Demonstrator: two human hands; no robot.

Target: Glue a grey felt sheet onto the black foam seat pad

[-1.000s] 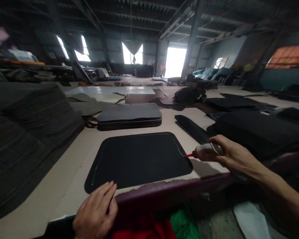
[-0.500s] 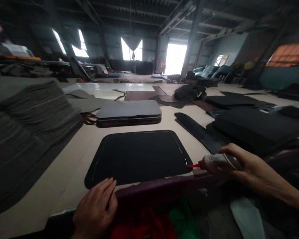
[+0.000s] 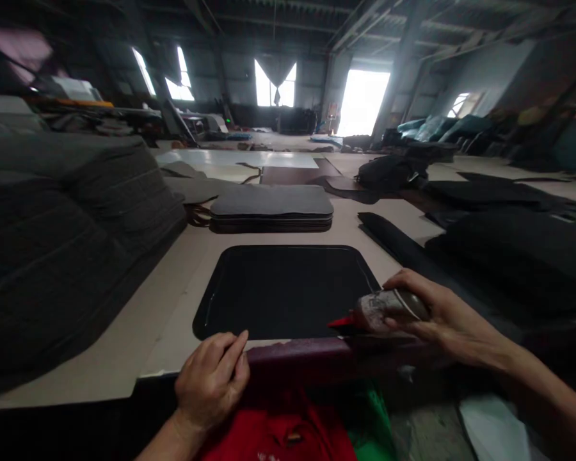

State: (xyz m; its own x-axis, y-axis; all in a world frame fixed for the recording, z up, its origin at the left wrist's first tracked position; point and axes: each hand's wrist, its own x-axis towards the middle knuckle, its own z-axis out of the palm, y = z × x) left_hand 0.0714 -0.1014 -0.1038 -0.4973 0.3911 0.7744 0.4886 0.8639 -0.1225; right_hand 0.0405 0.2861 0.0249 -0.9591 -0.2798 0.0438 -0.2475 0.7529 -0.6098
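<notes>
A black panel with rounded corners (image 3: 283, 291) lies flat on the pale worktable (image 3: 173, 307) in front of me. My right hand (image 3: 436, 314) is wrapped round a small squeeze bottle (image 3: 386, 308) whose red nozzle points left and touches the panel's near edge, right of its middle. My left hand (image 3: 214, 378) rests on the table's maroon front edge (image 3: 297, 352) at the panel's near left corner, fingers stretched forward with nothing in them.
A tall stack of dark grey sheets (image 3: 62, 218) fills the left side. A low pile of grey panels (image 3: 271, 208) lies behind the black one. Black sheets and strips (image 3: 509, 243) cover the right. A dark bag (image 3: 388, 171) sits further back.
My right hand has carried the bottle's nozzle from the panel's right edge, round the near right corner, leftwards along the near edge. My left hand stayed at the near left corner.
</notes>
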